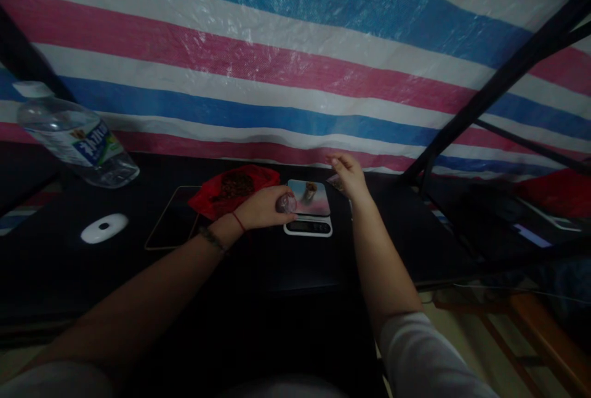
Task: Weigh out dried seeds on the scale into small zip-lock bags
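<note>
Left hand (263,207) clamped on small roundish pouch (286,203); right hand (348,176) pinched, contents unclear; red bag (217,198) holding dark bits (236,185), perhaps dried.

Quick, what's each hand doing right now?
Left hand: closed around a small purplish round thing beside the kitchen scale.
Right hand: raised behind the scale, fingers pinched; whether it holds anything cannot be told.

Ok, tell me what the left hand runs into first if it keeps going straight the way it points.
Most likely the kitchen scale: the left hand, holding a small dark rounded object, points right toward it, already at its edge.
</note>
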Tool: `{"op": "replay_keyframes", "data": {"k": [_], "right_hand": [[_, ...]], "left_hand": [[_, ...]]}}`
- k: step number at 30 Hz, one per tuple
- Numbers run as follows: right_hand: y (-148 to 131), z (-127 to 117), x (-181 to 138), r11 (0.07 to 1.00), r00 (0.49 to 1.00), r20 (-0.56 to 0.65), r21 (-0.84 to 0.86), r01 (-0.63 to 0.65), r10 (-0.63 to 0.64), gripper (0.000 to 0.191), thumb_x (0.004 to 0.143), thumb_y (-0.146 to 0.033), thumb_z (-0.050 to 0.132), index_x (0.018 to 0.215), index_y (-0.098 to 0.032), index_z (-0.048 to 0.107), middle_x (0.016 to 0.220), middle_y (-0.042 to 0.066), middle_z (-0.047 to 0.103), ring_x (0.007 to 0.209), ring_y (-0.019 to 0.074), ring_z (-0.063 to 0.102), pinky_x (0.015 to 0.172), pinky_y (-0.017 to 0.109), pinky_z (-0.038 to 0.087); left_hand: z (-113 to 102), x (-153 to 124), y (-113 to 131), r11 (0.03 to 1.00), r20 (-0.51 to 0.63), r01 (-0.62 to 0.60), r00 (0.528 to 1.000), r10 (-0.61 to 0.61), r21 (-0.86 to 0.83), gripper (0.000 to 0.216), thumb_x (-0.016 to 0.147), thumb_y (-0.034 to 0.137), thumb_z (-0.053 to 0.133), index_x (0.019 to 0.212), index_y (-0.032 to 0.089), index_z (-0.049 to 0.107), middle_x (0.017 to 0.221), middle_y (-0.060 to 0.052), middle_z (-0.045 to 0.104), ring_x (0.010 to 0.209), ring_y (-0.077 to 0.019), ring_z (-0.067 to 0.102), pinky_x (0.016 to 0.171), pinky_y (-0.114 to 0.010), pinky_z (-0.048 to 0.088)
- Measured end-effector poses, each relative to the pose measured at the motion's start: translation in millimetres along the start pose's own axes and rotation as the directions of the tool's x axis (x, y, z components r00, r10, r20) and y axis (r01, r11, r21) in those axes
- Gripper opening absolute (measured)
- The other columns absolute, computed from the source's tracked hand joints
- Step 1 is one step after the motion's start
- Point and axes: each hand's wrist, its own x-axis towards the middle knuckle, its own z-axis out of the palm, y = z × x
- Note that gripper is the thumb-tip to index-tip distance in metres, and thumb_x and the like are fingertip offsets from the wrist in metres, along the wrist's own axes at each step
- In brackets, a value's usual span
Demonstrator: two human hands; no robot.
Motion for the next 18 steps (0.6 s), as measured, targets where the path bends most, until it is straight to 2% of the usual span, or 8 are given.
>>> {"op": "replay_keyframes", "data": {"k": [4, 6, 9, 12, 18], "right_hand": [[36, 3, -10, 1.0, 0.992, 0.123, 0.021, -0.021, 0.018, 0.048, 0.072, -0.051, 0.07, 0.11, -0.022, 0.062, 0.12, 0.008, 0.064, 0.117, 0.0244, 0.056, 0.102, 0.04, 0.042], [45, 6, -19, 0.997, 0.977, 0.209, -0.066, -0.031, 0.044, 0.058, 0.067, -0.045, 0.076, 0.118, -0.022, 0.06, 0.127, 0.009, 0.06, 0.123, 0.0246, 0.053, 0.107, 0.041, 0.036], [51, 9, -28, 0.978, 0.953, 0.292, -0.206, -0.014, 0.076, 0.065, 0.063, -0.036, 0.081, 0.123, -0.021, 0.059, 0.131, 0.011, 0.058, 0.123, 0.025, 0.052, 0.108, 0.042, 0.035], [54, 13, -29, 0.959, 0.945, 0.319, -0.282, 0.017, 0.077, 0.059, 0.063, -0.031, 0.08, 0.118, -0.02, 0.062, 0.122, 0.011, 0.061, 0.114, 0.0241, 0.057, 0.105, 0.043, 0.038], [59, 18, -28, 0.951, 0.942, 0.334, -0.299, 0.072, 0.034, 0.037, 0.067, -0.031, 0.076, 0.101, -0.018, 0.068, 0.104, 0.008, 0.067, 0.105, 0.0235, 0.06, 0.101, 0.043, 0.041]], "left_hand": [[13, 8, -15, 0.997, -0.068, 0.052, 0.996, -0.056, -0.054, 0.033, 0.074, 0.041, 0.068, 0.097, 0.017, 0.061, 0.088, -0.004, 0.066, 0.077, -0.0183, 0.062, 0.07, -0.03, 0.049], [20, 4, -23, 0.996, -0.1, 0.058, 0.993, -0.065, -0.071, 0.037, 0.075, 0.042, 0.067, 0.101, 0.017, 0.06, 0.093, -0.005, 0.066, 0.082, -0.0195, 0.063, 0.075, -0.032, 0.05], [27, -3, -31, 0.995, -0.166, 0.067, 0.983, -0.078, -0.07, 0.055, 0.072, 0.043, 0.071, 0.118, 0.017, 0.054, 0.111, -0.009, 0.064, 0.098, -0.0235, 0.062, 0.088, -0.037, 0.05], [30, -6, -34, 0.994, -0.182, 0.083, 0.979, -0.095, -0.069, 0.069, 0.068, 0.041, 0.076, 0.127, 0.019, 0.049, 0.122, -0.011, 0.06, 0.109, -0.0267, 0.06, 0.096, -0.041, 0.046], [29, -5, -35, 0.993, -0.143, 0.058, 0.987, -0.072, -0.099, 0.074, 0.063, 0.043, 0.08, 0.126, 0.019, 0.05, 0.121, -0.012, 0.061, 0.108, -0.0273, 0.06, 0.095, -0.041, 0.047]]}}
